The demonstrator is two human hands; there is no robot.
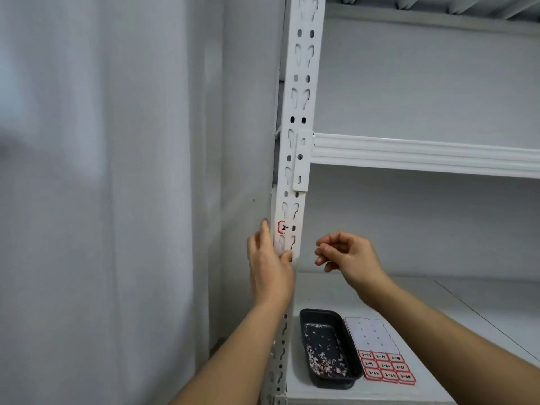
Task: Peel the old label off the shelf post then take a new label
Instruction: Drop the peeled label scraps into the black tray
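A white slotted shelf post (301, 112) runs up the middle of the view. A torn remnant of the old red-bordered label (283, 227), marked "2-", sticks to the post's left half. My left hand (270, 267) grips the post just below the label, thumb across the front and fingers along the left side. My right hand (344, 254) hovers right of the post with fingertips pinched together; whether a scrap is between them cannot be made out. A sheet of new red-bordered labels (385, 366) lies on the lower shelf.
A black tray (325, 317) holding several peeled label scraps sits on the lower shelf board (423, 317), left of the label sheet. A white crossbeam (423, 154) joins the post above my hands. A grey curtain (102, 200) hangs to the left.
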